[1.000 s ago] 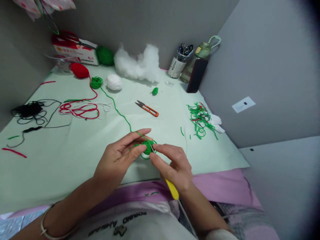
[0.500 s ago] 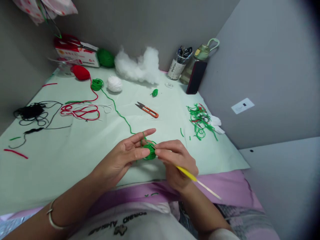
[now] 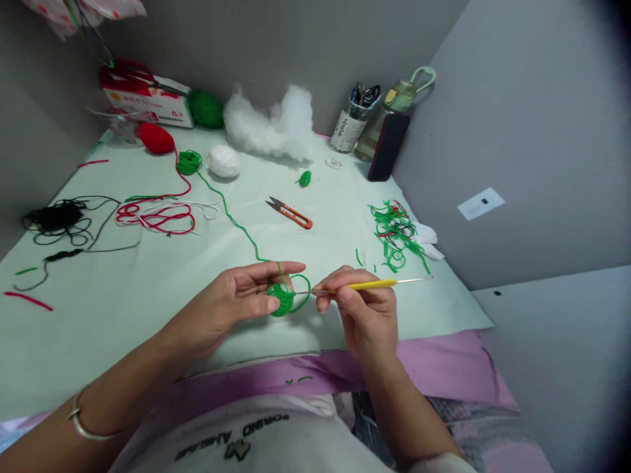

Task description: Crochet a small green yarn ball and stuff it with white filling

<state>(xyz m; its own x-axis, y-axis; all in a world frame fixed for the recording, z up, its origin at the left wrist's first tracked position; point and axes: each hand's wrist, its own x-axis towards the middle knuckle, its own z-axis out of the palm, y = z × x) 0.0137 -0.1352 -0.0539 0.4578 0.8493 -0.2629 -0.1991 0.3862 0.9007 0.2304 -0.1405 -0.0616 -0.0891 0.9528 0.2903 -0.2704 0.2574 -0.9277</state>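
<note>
My left hand (image 3: 241,295) pinches a small round green crochet piece (image 3: 281,301) between thumb and fingers, its index finger stretched out with green yarn passing over it. In my right hand (image 3: 367,305) is a crochet hook (image 3: 372,285) with a yellow handle, held nearly level. Its metal tip reaches the right edge of the crochet piece, where a loop of green yarn (image 3: 308,284) stands out. From the left hand the working strand runs back to a small green yarn bundle (image 3: 189,162).
Orange thread snips (image 3: 296,215) lie ahead of my hands. Yarn scraps (image 3: 394,230) are heaped at right, near a phone (image 3: 389,148) and a bottle (image 3: 401,95). White stuffing (image 3: 276,128), a white yarn ball (image 3: 223,161) and red yarn (image 3: 156,138) stand at the back; black yarn (image 3: 59,215) lies left.
My right hand has moved right, away from the left fingers, and the hook has swung from slanting to nearly level. The crochet piece has shifted slightly left, and a green loop now shows beside it.
</note>
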